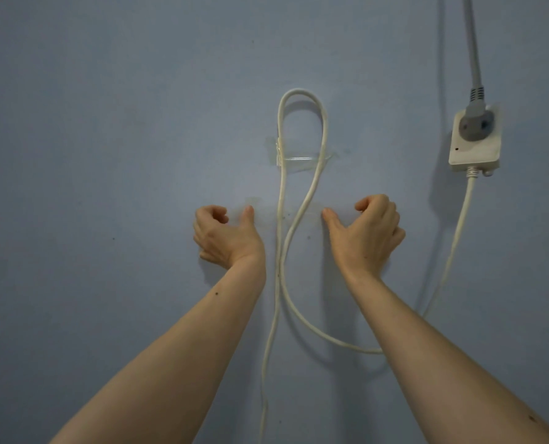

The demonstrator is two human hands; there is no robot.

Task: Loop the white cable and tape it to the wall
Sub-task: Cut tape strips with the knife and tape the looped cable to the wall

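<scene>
1. Blue wall (106, 123) fills the whole view, and two bare arms reach up to it from below.
2. Left hand (223, 233) has its fingers curled in and holds nothing. Its thumb presses the wall just left of the white cable (322, 133).
3. Right hand (367, 230) looks the same, curled and holding nothing, with its thumb on the wall just right of the cable.
4. Between the thumbs, a second clear tape strip (286, 213) seems to lie across both strands, but it is faint and hard to see.
5. Higher up, the cable makes a tall loop, held by a clear tape (298, 160) piece.
6. Far right, a white socket box (475, 139) hangs with a grey plug (476, 121) in it.
7. I think the taping step is nearly done. Next, the thumbs should rub the tape flat, then let go gently.
</scene>
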